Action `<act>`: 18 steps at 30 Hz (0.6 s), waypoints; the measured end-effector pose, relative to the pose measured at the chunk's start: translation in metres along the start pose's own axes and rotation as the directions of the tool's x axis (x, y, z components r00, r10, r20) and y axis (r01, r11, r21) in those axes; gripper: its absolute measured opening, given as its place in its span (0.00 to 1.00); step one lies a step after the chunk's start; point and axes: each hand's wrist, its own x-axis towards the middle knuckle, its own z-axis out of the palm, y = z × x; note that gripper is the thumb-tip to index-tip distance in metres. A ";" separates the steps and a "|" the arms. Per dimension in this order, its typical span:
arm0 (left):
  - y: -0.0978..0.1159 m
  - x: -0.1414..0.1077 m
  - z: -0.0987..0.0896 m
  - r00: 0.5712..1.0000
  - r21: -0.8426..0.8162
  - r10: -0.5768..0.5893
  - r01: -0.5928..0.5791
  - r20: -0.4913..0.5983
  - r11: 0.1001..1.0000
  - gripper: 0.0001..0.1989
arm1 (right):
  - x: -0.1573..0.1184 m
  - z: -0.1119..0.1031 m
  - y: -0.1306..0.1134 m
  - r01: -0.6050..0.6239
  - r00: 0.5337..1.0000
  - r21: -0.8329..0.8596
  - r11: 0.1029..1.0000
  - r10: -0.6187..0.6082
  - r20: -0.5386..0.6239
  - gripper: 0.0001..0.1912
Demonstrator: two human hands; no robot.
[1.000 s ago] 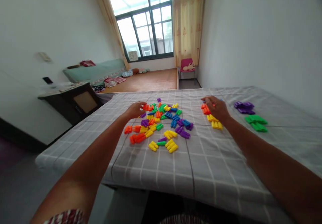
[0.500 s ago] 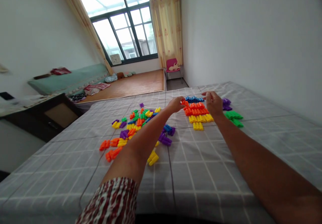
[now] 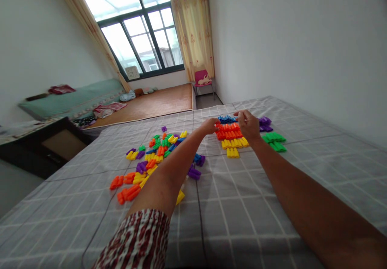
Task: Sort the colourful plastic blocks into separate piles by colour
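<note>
My left hand (image 3: 209, 127) is at the left end of the stacked orange toy blocks (image 3: 229, 134), its fingertips closed on an end block. My right hand (image 3: 249, 125) is at the right end of the same rows, fingers bent and apart, with nothing visible in them. It partly hides the right ends of the rows. Just beyond the orange ones lies a row of blue blocks (image 3: 226, 119). Closer to me sit yellow blocks (image 3: 236, 143), a wider row with a shorter group (image 3: 232, 153) below it.
Right of my right hand lie purple blocks (image 3: 265, 124) and green blocks (image 3: 275, 141). A loose mixed pile of blocks (image 3: 161, 150) spreads to the left, partly behind my left forearm. Everything rests on a grey checked sheet (image 3: 229, 204). A dark cabinet (image 3: 57, 146) stands at left.
An orange block at my left fingertips has come down level with the orange row. My right hand has moved slightly left along the row. The whole view has shifted a little.
</note>
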 end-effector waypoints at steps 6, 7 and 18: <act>-0.001 -0.003 -0.005 0.995 -0.038 0.079 -0.077 0.059 0.996 0.25 | 0.000 -0.001 0.000 -0.004 1.000 -0.018 1.000 0.005 0.020 0.18; -0.002 -0.007 -0.010 0.995 -0.043 0.083 -0.081 0.059 0.996 0.27 | 0.000 -0.001 0.000 -0.006 1.000 -0.022 1.000 0.007 0.021 0.18; -0.096 -0.200 -0.121 0.977 0.116 -0.208 0.201 0.054 0.973 0.18 | -0.021 0.011 -0.016 0.121 0.979 -0.083 0.989 -0.105 0.174 0.17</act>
